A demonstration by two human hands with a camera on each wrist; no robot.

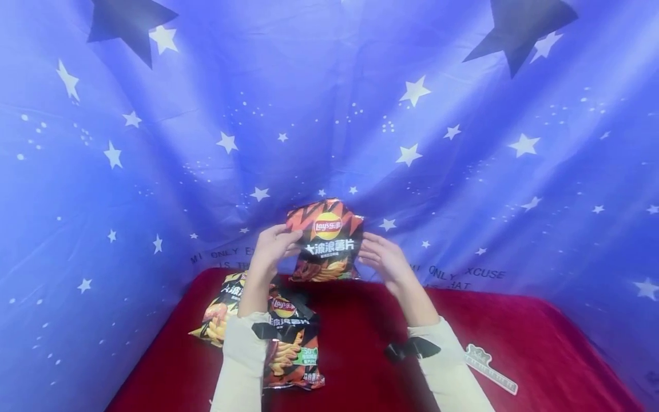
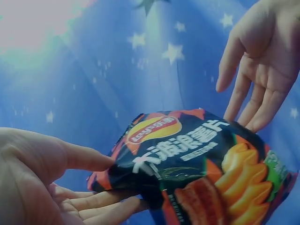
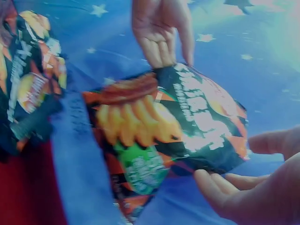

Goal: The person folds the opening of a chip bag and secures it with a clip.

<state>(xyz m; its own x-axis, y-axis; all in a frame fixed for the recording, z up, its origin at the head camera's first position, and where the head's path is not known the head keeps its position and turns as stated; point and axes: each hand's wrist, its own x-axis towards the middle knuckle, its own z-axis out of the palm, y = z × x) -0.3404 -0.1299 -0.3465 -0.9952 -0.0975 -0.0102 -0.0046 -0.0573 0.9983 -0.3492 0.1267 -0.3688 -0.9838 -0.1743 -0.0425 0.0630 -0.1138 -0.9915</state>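
Chip bag [image 1: 324, 240] between both hands, behind two bags [image 1: 288, 343] on table [image 1: 515, 332].

From my head view the light is even and fairly bright, with wide-angle bending at the edges. A blown-out glare fills the top left of my left wrist view. My right wrist view is smeared with motion blur and slightly hazy.

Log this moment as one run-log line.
left hand: pinches chip bag | right hand: open, fingertips at bag | two bags on red cloth
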